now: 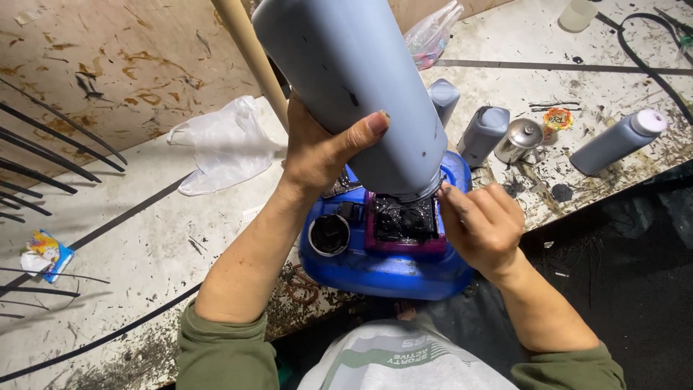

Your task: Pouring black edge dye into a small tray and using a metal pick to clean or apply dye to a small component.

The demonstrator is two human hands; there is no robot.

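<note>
My left hand [317, 152] grips a large grey bottle [354, 79], tipped neck-down over a blue plastic jerrycan [382, 271]. The bottle's mouth sits over a purple piece [404, 242] filled with black material on top of the can. My right hand [480, 224] pinches at the bottle's neck rim, fingers stained black. A round open hole [329, 235] in the can shows dark inside, just left of the purple piece.
Behind the can stand two smaller grey bottles [482, 135], a metal tin [521, 139] and, lying at right, a grey bottle with a white cap [617, 141]. A clear plastic bag [220, 141] lies left. Black cables [650, 58] cross the stained bench; a wooden pole [249, 50] leans behind.
</note>
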